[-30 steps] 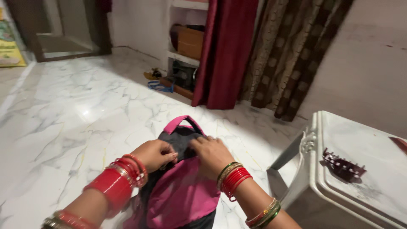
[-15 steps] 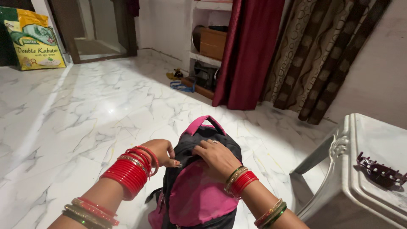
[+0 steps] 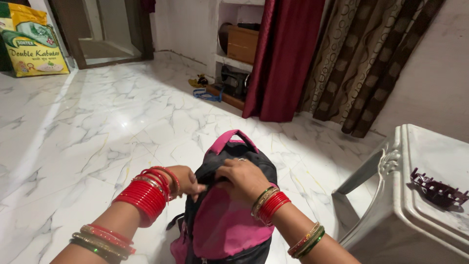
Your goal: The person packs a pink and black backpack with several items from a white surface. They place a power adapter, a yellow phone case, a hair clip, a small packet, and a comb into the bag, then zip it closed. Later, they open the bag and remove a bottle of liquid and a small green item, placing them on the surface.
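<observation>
A pink and black backpack (image 3: 222, 225) stands upright on the marble floor in front of me, its pink carry handle (image 3: 229, 138) sticking up. My left hand (image 3: 188, 180) pinches the black fabric at the bag's upper left edge. My right hand (image 3: 242, 177) rests across the top of the bag with its fingers curled onto the same black edge, close to the left hand. Red and gold bangles cover both wrists. The bag's opening is hidden under my hands.
A white plastic chair (image 3: 415, 195) stands at the right with a dark maroon hair claw clip (image 3: 437, 189) on its seat. Red and patterned brown curtains (image 3: 337, 58) hang behind. A shelf holds a brown box (image 3: 243, 44). A yellow sack (image 3: 31, 41) leans far left.
The view has swung left and steadied, bringing the yellow sack into sight. My hands have drawn closer together on the bag's top edge.
</observation>
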